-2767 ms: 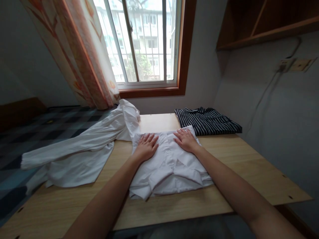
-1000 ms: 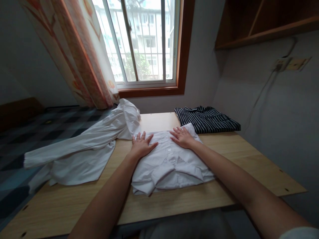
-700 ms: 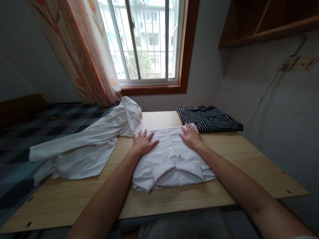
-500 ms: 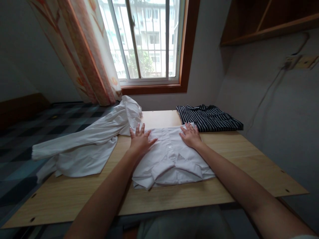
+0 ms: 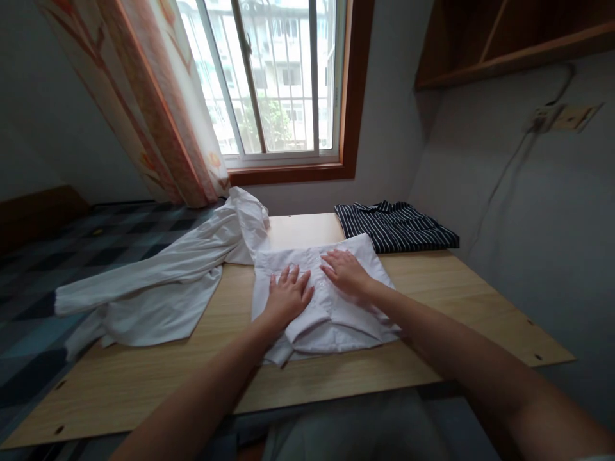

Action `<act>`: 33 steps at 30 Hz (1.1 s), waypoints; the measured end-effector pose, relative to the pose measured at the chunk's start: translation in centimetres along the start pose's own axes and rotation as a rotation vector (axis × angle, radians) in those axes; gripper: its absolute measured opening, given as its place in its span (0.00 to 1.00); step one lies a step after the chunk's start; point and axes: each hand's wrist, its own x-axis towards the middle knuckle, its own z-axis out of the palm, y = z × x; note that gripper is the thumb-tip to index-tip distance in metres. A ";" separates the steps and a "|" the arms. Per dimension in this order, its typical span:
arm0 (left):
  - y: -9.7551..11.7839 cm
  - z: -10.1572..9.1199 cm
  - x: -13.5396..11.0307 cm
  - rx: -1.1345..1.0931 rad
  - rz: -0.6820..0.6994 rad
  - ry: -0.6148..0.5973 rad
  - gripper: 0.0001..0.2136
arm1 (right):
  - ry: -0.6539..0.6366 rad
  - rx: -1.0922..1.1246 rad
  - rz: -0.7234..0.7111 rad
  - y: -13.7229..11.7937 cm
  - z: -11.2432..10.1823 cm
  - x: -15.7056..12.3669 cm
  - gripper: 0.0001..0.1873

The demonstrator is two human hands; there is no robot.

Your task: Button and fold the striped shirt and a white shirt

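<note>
A folded white shirt (image 5: pixel 314 330) lies on the wooden board in front of me, its collar toward me and its button strip running up the middle. On its left half rests my left hand (image 5: pixel 289 296), palm down with the fingers spread. My right hand (image 5: pixel 346 275) lies flat on the right half, close to the button strip, fingers stretched out. Neither hand grips the cloth. Parts of the shirt are covered by both hands and forearms.
Another white garment (image 5: pixel 163 282) sprawls at the left, over the board (image 5: pixel 461 307) and a checked bedspread (image 5: pixel 29 269). A folded black-and-white striped shirt (image 5: pixel 394 227) sits at the back right. A shelf (image 5: pixel 528 57) hangs above, near a socket with a cord (image 5: pixel 500 179).
Both hands have come from the shirt's far corners toward its middle and nearer to me, sliding or moving over the cloth. The view has shifted slightly.
</note>
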 end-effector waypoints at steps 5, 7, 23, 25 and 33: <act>-0.1 -0.1 0.0 -0.035 0.006 0.026 0.25 | -0.036 0.080 -0.058 -3.3 2.0 -2.5 0.28; -0.3 -0.4 0.2 -0.086 0.012 0.021 0.24 | -0.005 0.033 -0.039 -3.6 2.8 -3.2 0.27; 1.8 -0.7 -5.4 -0.075 0.125 0.019 0.26 | -0.044 0.038 -0.013 -3.7 2.5 -3.3 0.26; 1.7 -0.6 -5.5 -0.064 0.131 0.026 0.26 | -0.045 0.045 -0.010 -3.8 2.2 -3.4 0.26; 1.8 -1.1 -5.2 -0.047 0.111 -0.017 0.27 | -0.080 0.027 -0.079 -3.4 1.0 -4.4 0.26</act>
